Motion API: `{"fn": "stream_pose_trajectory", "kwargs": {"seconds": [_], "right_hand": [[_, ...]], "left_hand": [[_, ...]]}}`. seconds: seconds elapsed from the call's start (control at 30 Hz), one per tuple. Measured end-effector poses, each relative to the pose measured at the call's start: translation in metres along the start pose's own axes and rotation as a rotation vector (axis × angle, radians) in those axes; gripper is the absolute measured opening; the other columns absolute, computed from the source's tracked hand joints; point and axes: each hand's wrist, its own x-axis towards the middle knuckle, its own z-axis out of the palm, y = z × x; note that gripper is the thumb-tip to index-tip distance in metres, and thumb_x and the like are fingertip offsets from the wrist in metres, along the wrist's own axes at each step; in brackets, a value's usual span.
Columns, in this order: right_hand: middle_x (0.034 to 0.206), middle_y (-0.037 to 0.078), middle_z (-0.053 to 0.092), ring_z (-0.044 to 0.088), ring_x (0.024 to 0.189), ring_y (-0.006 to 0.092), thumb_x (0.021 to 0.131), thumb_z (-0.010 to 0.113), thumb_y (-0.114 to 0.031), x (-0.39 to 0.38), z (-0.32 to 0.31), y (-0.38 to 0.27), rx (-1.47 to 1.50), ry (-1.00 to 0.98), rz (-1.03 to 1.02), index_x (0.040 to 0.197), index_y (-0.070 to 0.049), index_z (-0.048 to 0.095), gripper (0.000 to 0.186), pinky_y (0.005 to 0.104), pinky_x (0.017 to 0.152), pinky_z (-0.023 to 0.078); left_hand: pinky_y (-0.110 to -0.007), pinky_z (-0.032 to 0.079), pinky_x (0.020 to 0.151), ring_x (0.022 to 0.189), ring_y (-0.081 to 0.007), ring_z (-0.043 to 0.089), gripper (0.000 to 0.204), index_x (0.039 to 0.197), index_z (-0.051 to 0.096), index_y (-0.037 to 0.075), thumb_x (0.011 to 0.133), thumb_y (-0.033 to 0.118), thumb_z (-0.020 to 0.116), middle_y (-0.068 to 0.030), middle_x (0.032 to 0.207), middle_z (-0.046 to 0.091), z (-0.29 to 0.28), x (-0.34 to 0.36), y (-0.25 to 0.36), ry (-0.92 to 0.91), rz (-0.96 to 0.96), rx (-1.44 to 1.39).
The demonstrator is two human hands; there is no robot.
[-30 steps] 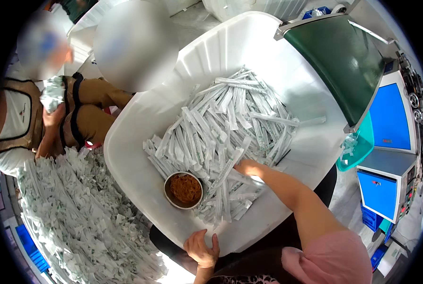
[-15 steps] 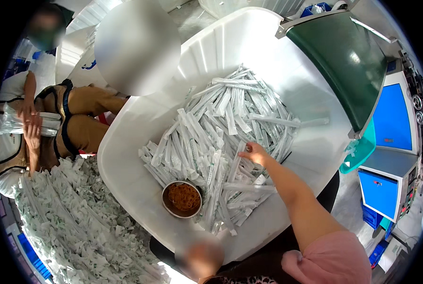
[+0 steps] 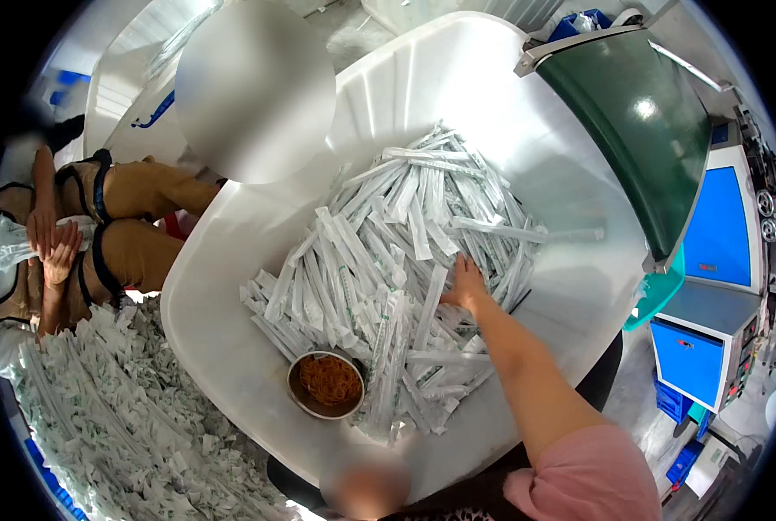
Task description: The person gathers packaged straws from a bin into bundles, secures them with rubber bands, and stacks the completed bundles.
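Note:
My right hand (image 3: 468, 285) reaches onto a pile of long, slim wrapped packets (image 3: 345, 286), clear and white with faint green print. Its fingers stretch out over them, thumb apart. One packet (image 3: 430, 306) lies close beside the thumb, and I see nothing gripped. The pile lies in a big white plastic tub (image 3: 232, 295). On its near side a round metal bowl (image 3: 294, 401) holds brown-orange rubber bands (image 3: 330, 382). A blurred, skin-coloured patch at the lower edge may be my left hand; its fingers cannot be made out.
A green curved chute (image 3: 631, 130) overhangs the tub's far right. To the left sits a person (image 3: 141, 247) with a bundle in their hands, beside a heap of white wrapped packets (image 3: 136, 408). Blue-and-white machines (image 3: 722, 226) and a teal bin (image 3: 659, 297) stand at right.
My right hand has gone from a packet it was fingering to lying outstretched slightly farther over the pile. The whole view has shifted a little.

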Motion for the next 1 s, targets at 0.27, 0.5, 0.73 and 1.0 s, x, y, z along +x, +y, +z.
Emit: {"fn": "stream_pose_trajectory", "kwargs": {"seconds": [0.27,0.5,0.73,1.0], "right_hand": [[0.118,0.021,0.044,0.046,0.108,0.0322,0.042,0.076,-0.055,0.006,-0.029,-0.005,-0.026,-0.167,0.081,0.134,-0.003,0.006,0.127,0.0421,0.091,0.035],[0.122,0.024,0.040,0.043,0.111,0.0333,0.044,0.078,-0.049,0.005,-0.001,0.018,0.172,-0.114,-0.041,0.127,0.006,0.023,0.113,0.0396,0.092,0.035],[0.110,0.026,0.050,0.048,0.104,0.0360,0.049,0.077,-0.035,-0.034,-0.046,-0.010,0.143,-0.164,-0.086,0.114,0.008,0.036,0.087,0.0372,0.088,0.038],[0.115,0.022,0.047,0.045,0.108,0.0323,0.058,0.074,-0.020,-0.007,0.016,0.012,0.463,0.005,-0.047,0.125,0.001,0.032,0.081,0.0358,0.085,0.041]], "left_hand": [[-0.035,0.041,0.070,0.066,-0.0196,0.057,0.013,0.077,0.059,0.013,0.065,0.016,0.062,-0.0005,0.072,0.060,0.015,-0.017,-0.001,0.097,-0.272,-0.255],[-0.037,0.041,0.067,0.066,-0.0215,0.056,0.015,0.077,0.059,0.014,0.062,0.016,0.064,-0.0014,0.072,0.059,0.001,-0.002,-0.003,-0.009,0.001,0.039],[-0.037,0.041,0.067,0.066,-0.0215,0.056,0.015,0.077,0.059,0.014,0.062,0.015,0.064,-0.0016,0.072,0.059,0.004,-0.009,-0.006,-0.011,0.026,0.001],[-0.039,0.041,0.065,0.066,-0.0233,0.055,0.015,0.075,0.059,0.012,0.061,0.015,0.065,-0.0039,0.070,0.058,0.008,-0.013,-0.015,0.098,-0.043,0.030]]}}
